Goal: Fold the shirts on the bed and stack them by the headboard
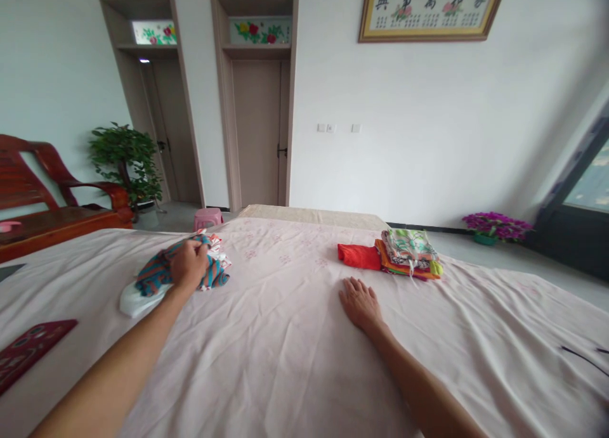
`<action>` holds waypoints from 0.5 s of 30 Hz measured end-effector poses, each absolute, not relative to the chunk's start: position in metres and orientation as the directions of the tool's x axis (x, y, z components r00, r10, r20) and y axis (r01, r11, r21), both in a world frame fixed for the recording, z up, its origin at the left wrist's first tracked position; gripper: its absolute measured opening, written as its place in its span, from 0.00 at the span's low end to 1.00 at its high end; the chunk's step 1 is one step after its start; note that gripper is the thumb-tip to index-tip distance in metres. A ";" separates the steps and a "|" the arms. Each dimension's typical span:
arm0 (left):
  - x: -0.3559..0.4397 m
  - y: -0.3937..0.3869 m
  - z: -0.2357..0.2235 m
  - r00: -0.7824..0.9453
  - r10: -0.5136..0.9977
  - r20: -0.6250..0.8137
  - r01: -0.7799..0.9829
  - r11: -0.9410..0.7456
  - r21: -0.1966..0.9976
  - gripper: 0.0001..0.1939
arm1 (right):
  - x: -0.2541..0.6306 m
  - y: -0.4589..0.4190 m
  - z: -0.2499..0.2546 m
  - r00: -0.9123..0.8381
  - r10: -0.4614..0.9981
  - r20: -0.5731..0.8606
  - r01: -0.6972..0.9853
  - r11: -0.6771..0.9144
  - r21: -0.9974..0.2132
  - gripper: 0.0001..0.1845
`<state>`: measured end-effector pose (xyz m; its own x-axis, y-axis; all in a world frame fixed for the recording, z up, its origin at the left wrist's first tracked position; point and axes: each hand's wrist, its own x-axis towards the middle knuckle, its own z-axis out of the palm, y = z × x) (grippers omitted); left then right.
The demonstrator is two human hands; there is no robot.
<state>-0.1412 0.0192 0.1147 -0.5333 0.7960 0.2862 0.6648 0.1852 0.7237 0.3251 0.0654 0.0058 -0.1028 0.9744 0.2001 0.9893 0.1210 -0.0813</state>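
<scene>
My left hand [189, 260] is closed on a striped teal and brown cloth [155, 267] that lies crumpled on the left of the bed-like surface. A white item [137, 302] shows under that cloth, and a red-and-white patterned cloth [221, 254] sticks out beside it. Flat on the pale pink sheet [285, 336] rests my right hand [360, 302], fingers stretched out and holding nothing. Just beyond its fingertips is a rolled red cloth [359, 256]. Touching that roll on the right is a stack of folded, patterned cloths [410, 251], with a white tie hanging over its front.
A dark red phone-like case [35, 346] lies at the near left. A black cable [585, 357] lies at the right. Beyond the surface stand a wooden bench [90, 213], a pink stool [208, 218], a green plant [124, 159] and purple flowers [497, 225].
</scene>
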 end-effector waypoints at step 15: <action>-0.024 -0.004 0.016 -0.145 0.793 0.591 0.833 -0.224 0.506 0.18 | 0.325 0.053 0.021 -0.073 0.964 0.255 0.983 0.113 -0.147 0.21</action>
<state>-0.0237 -0.0040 0.0162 -0.1451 0.7934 0.5912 0.8331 -0.2244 0.5056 0.3251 0.0533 0.0207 -0.0730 0.9641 0.2553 0.9827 0.1132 -0.1467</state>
